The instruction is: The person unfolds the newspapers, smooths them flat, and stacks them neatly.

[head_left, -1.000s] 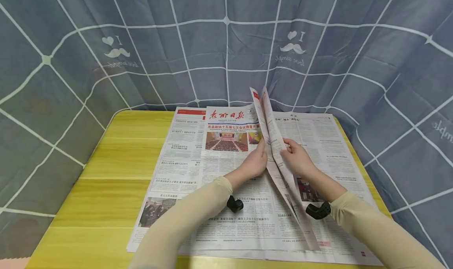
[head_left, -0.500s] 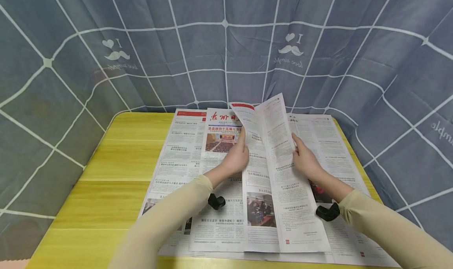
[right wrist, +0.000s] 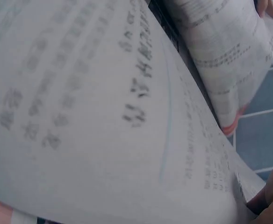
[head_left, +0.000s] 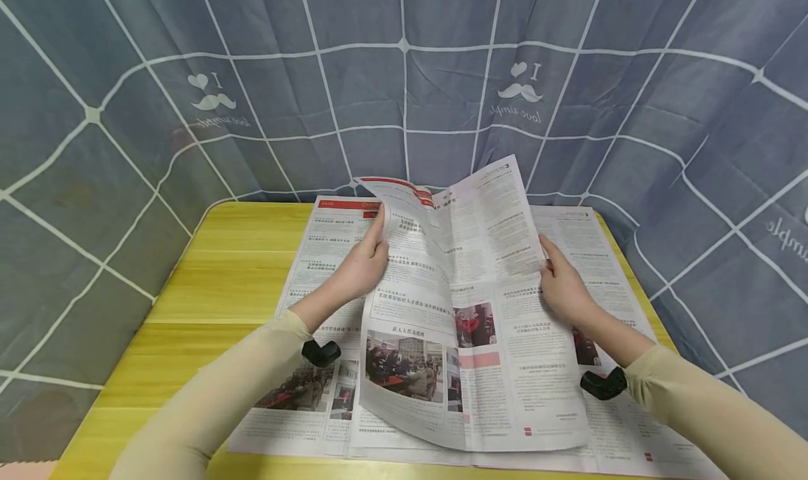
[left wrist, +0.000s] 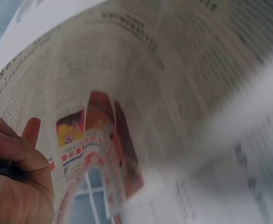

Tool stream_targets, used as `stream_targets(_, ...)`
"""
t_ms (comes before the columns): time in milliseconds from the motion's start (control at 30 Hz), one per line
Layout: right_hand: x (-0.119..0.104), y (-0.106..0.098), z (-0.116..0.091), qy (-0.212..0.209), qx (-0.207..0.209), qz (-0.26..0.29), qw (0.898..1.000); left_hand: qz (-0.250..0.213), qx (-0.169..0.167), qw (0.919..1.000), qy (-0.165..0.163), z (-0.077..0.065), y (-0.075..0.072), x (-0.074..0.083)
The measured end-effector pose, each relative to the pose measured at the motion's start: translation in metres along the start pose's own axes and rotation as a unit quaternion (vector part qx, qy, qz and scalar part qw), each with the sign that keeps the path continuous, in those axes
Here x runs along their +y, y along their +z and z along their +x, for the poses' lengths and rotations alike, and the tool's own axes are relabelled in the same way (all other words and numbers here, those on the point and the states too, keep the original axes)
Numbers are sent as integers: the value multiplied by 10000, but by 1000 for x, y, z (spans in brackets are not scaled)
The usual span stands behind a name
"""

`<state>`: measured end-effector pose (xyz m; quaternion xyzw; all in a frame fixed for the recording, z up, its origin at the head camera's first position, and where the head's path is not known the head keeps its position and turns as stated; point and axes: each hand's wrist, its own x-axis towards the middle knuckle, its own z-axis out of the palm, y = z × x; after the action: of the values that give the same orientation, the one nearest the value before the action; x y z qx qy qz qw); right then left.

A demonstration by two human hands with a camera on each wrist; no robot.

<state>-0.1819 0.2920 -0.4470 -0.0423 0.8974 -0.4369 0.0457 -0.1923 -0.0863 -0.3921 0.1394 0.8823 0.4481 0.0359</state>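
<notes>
Between both hands a newspaper (head_left: 505, 269) is spread partly open, its left page curved and its right page flatter. My left hand (head_left: 361, 264) grips the left page's outer edge, thumb on the near side and other fingers mostly behind the paper. At the right page's outer edge, my right hand (head_left: 564, 283) pinches the paper; its fingertips are partly hidden. Beneath lies another spread newspaper (head_left: 309, 262), largely covered in the middle. The left wrist view catches the curled page (left wrist: 127, 60) blurred beside the left hand (left wrist: 22, 172). Print fills the right wrist view, with the right hand (right wrist: 272, 198) at its corner.
The yellow wood-grain table (head_left: 208, 276) shows to the left of the papers and along the front edge. A grey curtain (head_left: 353, 80) with white grid lines surrounds the back and sides. Black wrist devices (head_left: 320, 354) sit on both wrists.
My left hand has swung left with the left page, parting the two pages that stood close together. My right hand has shifted slightly right. The inside pages now face up.
</notes>
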Motion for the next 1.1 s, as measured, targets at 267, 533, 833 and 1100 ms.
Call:
stream_targets(267,2,-23,-7,-36,90,-62,9999,-296,-37,9995,-70,-11,-53,-6)
stream_targets(533,6,-48,-10,-241,146,-150,9995,-1433,-494,9884,-105,-22,-91,-11)
stream_targets(833,6,-68,-19,-200,264,-302,9990,-1579,-565,9858,-69,-34,-119,-16)
stream_targets(1100,11,-89,-26,-188,401,-389,9983,-1395,-491,9888,-175,-45,-139,-21)
